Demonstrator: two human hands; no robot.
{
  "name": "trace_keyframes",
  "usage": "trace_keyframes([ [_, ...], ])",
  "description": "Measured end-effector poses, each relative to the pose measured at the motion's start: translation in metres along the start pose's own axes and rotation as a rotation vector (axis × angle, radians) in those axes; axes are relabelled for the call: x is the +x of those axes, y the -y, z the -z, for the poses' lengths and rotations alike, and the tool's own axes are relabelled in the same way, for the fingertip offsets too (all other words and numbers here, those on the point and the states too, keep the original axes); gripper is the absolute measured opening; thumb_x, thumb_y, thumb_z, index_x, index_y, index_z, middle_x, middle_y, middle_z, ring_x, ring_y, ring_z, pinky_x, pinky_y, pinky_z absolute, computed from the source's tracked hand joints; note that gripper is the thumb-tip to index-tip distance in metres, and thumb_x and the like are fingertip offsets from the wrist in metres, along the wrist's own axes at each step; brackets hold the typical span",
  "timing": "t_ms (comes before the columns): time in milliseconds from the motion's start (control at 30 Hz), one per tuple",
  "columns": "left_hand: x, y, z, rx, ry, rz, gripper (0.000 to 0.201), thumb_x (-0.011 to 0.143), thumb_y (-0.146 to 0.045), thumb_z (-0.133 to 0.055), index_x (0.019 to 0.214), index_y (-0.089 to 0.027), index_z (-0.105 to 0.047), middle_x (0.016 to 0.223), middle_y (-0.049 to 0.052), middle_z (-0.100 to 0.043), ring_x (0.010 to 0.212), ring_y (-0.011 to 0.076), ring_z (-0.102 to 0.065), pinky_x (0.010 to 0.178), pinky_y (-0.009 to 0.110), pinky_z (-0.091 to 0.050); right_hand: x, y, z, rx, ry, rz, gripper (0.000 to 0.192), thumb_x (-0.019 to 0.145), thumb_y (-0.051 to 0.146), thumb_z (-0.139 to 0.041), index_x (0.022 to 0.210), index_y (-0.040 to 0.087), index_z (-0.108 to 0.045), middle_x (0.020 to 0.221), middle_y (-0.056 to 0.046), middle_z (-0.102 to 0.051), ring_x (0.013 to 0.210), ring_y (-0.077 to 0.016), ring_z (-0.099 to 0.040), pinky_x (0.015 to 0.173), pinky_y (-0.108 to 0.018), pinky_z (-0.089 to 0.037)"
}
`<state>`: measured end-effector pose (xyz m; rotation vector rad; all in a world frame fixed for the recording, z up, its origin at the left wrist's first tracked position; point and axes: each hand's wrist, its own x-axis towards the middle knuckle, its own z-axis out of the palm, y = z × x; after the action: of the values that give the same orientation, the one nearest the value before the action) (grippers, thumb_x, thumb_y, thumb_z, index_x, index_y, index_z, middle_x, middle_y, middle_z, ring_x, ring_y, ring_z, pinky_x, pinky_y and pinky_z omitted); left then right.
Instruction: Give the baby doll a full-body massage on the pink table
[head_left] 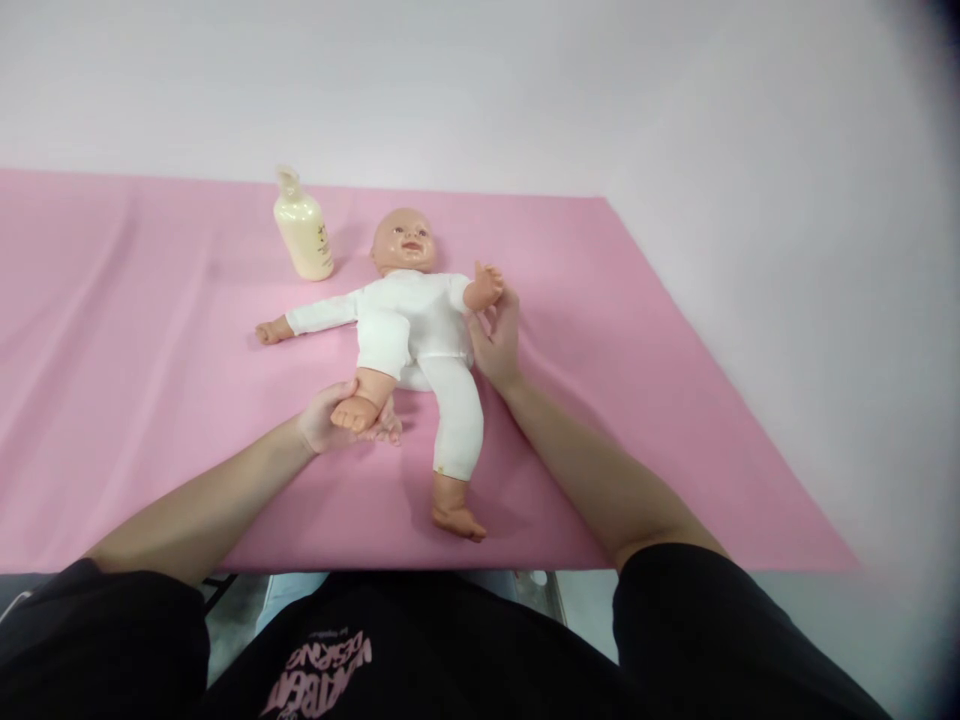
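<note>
A baby doll (420, 310) with a bald head and a white cloth body lies on its back on the pink cloth, its head away from me. My left hand (330, 415) holds one lower leg near the ankle, thumb on top and fingers passing underneath. That leg is bent and raised, while the other lies straight towards me. At the doll's other side, my right hand (499, 345) is around its bent arm close to the small hand; some of my fingers are hidden behind it. The doll's other arm stretches out flat to the left.
A pale yellow pump bottle (304, 235) stands left of the doll's head. The pink cloth (637, 400) covers the table, with slight creases at the left. A white wall (480, 90) rises behind and to the right. The table's front edge runs close to my body.
</note>
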<state>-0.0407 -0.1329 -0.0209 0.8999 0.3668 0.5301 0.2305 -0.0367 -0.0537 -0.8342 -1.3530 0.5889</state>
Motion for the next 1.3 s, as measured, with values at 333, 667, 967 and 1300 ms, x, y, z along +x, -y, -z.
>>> trace_keyframes([
  [333,0.002,-0.002,-0.005,-0.102,-0.132,-0.008,0.057,0.076,-0.07,-0.075,0.067,-0.014,-0.067,0.06,0.003,-0.058,0.066,0.0216,-0.062,0.078,0.04,-0.056,0.002,0.015,0.005,-0.258,0.325,0.144,0.03,0.091,0.046,-0.07,0.118,0.033,-0.073,0.131,-0.005,-0.073,0.132,-0.0308,-0.064,0.127,-0.061,-0.041],
  [667,0.002,0.003,0.004,-0.034,-0.02,0.032,0.058,0.076,-0.073,-0.071,0.074,-0.015,-0.067,0.06,0.004,-0.059,0.07,0.0239,-0.063,0.079,0.042,-0.054,0.002,0.01,0.006,-0.112,0.146,0.028,0.04,0.086,0.048,-0.079,0.121,0.032,-0.068,0.131,-0.003,-0.071,0.134,-0.0275,-0.061,0.128,-0.054,-0.04],
  [967,-0.005,0.006,0.009,0.105,0.284,0.214,0.058,0.07,-0.071,-0.075,0.089,-0.017,-0.068,0.071,0.008,-0.07,0.079,0.0279,-0.07,0.086,0.041,-0.056,0.007,-0.006,0.003,0.061,-0.012,-0.058,0.057,0.084,0.05,-0.079,0.132,0.03,-0.055,0.144,-0.006,-0.062,0.139,-0.0249,-0.06,0.122,-0.049,-0.048],
  [1300,-0.006,-0.006,0.001,0.352,0.491,0.393,0.058,0.076,-0.063,-0.082,0.111,-0.017,-0.075,0.102,0.012,-0.079,0.099,0.0289,-0.076,0.09,0.035,-0.061,0.017,-0.025,0.015,0.127,-0.187,-0.168,0.058,0.085,0.048,-0.07,0.135,0.033,-0.045,0.143,-0.007,-0.058,0.129,-0.024,-0.064,0.113,-0.054,-0.053],
])
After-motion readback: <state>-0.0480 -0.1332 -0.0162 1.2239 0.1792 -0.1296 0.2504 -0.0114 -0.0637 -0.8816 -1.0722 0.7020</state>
